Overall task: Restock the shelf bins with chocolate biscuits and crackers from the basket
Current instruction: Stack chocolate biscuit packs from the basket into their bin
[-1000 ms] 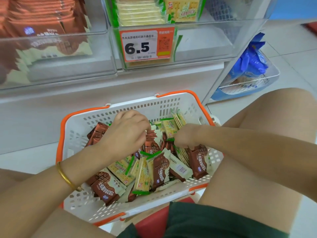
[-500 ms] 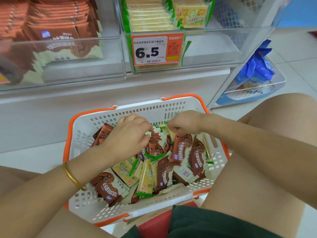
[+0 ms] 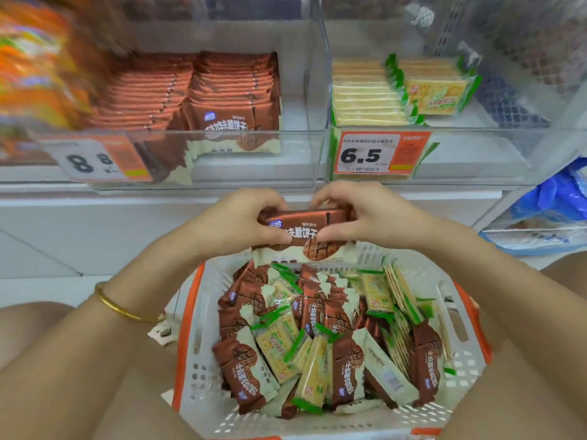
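Observation:
My left hand (image 3: pixel 241 223) and my right hand (image 3: pixel 365 214) grip a small stack of brown chocolate biscuit packs (image 3: pixel 305 236) from both ends, held above the far rim of the white and orange basket (image 3: pixel 197 369). The basket sits between my knees and holds several brown chocolate biscuit packs (image 3: pixel 251 373) mixed with green-edged cracker packs (image 3: pixel 282 344). On the shelf beyond, a clear bin (image 3: pixel 222 163) at the left holds rows of chocolate biscuit packs (image 3: pixel 222 90). A clear bin (image 3: pixel 476 147) at the right holds cracker packs (image 3: pixel 371 93) at its left side.
Price tags reading 8.8 (image 3: pixel 95 160) and 6.5 (image 3: pixel 381 154) hang on the bin fronts. Blurred orange packs (image 3: pixel 31 65) fill the bin at far left. A wire basket with blue bags (image 3: pixel 552 198) stands on the floor at right. My bare knees flank the basket.
Both hands have come up out of the basket with chocolate biscuit packs held between them. The view has tilted up, so the shelf bins now show in full.

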The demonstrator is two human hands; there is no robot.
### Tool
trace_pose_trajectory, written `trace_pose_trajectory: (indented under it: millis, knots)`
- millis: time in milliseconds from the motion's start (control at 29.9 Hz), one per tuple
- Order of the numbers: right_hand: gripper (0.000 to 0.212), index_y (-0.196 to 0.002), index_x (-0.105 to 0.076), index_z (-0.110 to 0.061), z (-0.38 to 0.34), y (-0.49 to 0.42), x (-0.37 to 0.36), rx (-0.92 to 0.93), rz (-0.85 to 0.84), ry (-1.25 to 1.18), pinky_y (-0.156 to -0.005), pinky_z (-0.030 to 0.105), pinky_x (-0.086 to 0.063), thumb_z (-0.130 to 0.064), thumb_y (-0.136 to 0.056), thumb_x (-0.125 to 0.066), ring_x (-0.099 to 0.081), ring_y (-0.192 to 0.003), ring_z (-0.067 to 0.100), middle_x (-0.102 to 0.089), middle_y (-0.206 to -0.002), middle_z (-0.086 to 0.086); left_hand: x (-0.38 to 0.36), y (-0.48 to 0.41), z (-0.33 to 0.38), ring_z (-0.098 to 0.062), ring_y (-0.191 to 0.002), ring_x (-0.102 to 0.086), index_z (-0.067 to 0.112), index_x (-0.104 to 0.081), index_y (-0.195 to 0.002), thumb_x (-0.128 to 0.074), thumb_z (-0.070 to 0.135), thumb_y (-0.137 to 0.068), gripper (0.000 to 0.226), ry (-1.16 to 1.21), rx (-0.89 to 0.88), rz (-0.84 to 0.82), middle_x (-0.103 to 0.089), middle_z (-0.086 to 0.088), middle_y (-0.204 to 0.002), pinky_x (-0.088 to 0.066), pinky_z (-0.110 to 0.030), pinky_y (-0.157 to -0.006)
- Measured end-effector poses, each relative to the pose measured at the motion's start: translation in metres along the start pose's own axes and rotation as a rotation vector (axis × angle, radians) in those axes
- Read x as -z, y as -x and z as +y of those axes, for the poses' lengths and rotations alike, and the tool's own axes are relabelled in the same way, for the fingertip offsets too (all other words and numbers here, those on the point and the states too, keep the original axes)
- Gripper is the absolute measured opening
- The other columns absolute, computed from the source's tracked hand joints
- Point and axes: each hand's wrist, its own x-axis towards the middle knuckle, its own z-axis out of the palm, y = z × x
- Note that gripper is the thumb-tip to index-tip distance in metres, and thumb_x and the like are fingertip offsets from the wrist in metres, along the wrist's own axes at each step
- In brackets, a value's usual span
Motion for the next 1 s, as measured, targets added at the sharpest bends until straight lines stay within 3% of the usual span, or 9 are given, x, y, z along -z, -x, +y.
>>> trace_pose_trajectory:
  millis: [100, 234, 334, 401, 468, 568, 769, 869, 1003]
  knots:
    - [0.028, -0.098, -0.062, -0.017, -0.037, -0.026, 0.014, 0.062, 0.003, 0.211, -0.060, 0.025, -0.040, -0.037, -0.080, -0.072, -0.051, -0.062, 0.003, -0.054, -0.072, -0.011, 0.027, 0.012, 0.003, -0.002, -0.063, -0.065, 0.016, -0.066, -0.094, -0.078, 0.010, -0.074, 0.024, 0.093, -0.057, 0.191, -0.070, 0.005, -0.076, -0.053, -0.019, -0.061]
    - [0.024, -0.093, -0.066, -0.013, -0.078, -0.059, 0.052, 0.119, 0.226, 0.130, -0.058, 0.016, -0.040, -0.032, -0.079, -0.074, -0.054, -0.066, 0.007, -0.058, -0.076, -0.007, 0.059, 0.019, -0.008, 0.000, -0.092, -0.058, 0.029, -0.049, -0.118, -0.074, 0.020, -0.077, 0.049, 0.193, -0.160, 0.760, -0.056, 0.015, -0.104, -0.047, -0.017, -0.082]
    - [0.022, -0.094, -0.062, -0.017, -0.091, -0.093, 0.074, 0.114, 0.451, 0.061, -0.069, 0.033, -0.052, -0.032, -0.081, -0.072, -0.061, -0.081, 0.016, -0.062, -0.090, 0.000, 0.070, 0.023, -0.019, -0.007, -0.105, -0.052, 0.014, -0.048, -0.127, -0.062, 0.020, -0.084, 0.046, 0.016, -0.186, 1.020, -0.052, 0.010, -0.113, -0.039, -0.018, -0.092]
    - [0.022, -0.091, -0.055, -0.025, -0.091, -0.122, 0.078, 0.080, 0.478, 0.182, -0.071, 0.035, -0.049, -0.035, -0.081, -0.072, -0.057, -0.086, 0.016, -0.057, -0.092, -0.005, 0.071, 0.023, -0.029, -0.018, -0.110, -0.051, 0.010, -0.056, -0.119, -0.057, 0.023, -0.084, 0.037, -0.279, -0.189, 0.993, -0.057, 0.001, -0.115, -0.033, -0.025, -0.095]
    - [0.025, -0.089, -0.051, -0.027, -0.088, -0.146, 0.070, 0.022, 0.358, 0.361, -0.072, 0.031, -0.042, -0.037, -0.080, -0.072, -0.053, -0.089, 0.018, -0.053, -0.094, -0.005, 0.067, 0.020, -0.036, -0.025, -0.112, -0.053, 0.013, -0.061, -0.113, -0.051, 0.031, -0.084, 0.035, -0.439, -0.147, 0.883, -0.060, -0.002, -0.116, -0.034, -0.035, -0.096]
    - [0.028, -0.091, -0.052, -0.021, -0.081, -0.169, 0.048, -0.014, 0.237, 0.543, -0.072, 0.029, -0.037, -0.035, -0.078, -0.074, -0.055, -0.099, 0.026, -0.051, -0.096, -0.001, 0.056, 0.018, -0.037, -0.027, -0.111, -0.053, 0.017, -0.062, -0.110, -0.045, 0.035, -0.083, 0.037, -0.550, -0.072, 0.800, -0.061, 0.000, -0.114, -0.033, -0.042, -0.098]
    - [0.037, -0.095, -0.055, -0.017, -0.080, -0.183, 0.028, 0.082, 0.267, 0.956, -0.070, 0.033, -0.036, -0.051, -0.082, -0.063, -0.054, -0.105, 0.029, -0.063, -0.107, 0.006, 0.050, 0.019, -0.041, -0.026, -0.109, -0.051, 0.014, -0.061, -0.111, -0.047, 0.028, -0.081, 0.036, -0.625, -0.091, 0.810, -0.062, -0.001, -0.109, -0.022, -0.042, -0.107]
    - [0.048, -0.108, -0.055, -0.014, -0.075, -0.183, 0.026, 0.080, 0.228, 0.987, -0.070, 0.034, -0.036, -0.054, -0.082, -0.061, -0.054, -0.104, 0.029, -0.061, -0.111, 0.007, 0.050, 0.019, -0.041, -0.027, -0.109, -0.053, 0.014, -0.060, -0.112, -0.047, 0.027, -0.081, 0.037, -0.641, -0.087, 0.793, -0.062, -0.001, -0.110, -0.023, -0.042, -0.108]
    - [0.056, -0.113, -0.048, -0.011, -0.082, -0.167, 0.035, 0.046, 0.270, 0.854, -0.072, 0.036, -0.038, -0.054, -0.080, -0.065, -0.054, -0.107, 0.030, -0.056, -0.115, 0.009, 0.048, 0.019, -0.042, -0.026, -0.112, -0.050, 0.013, -0.059, -0.115, -0.051, 0.023, -0.081, 0.036, -0.648, -0.120, 0.829, -0.061, -0.002, -0.114, -0.020, -0.045, -0.111]
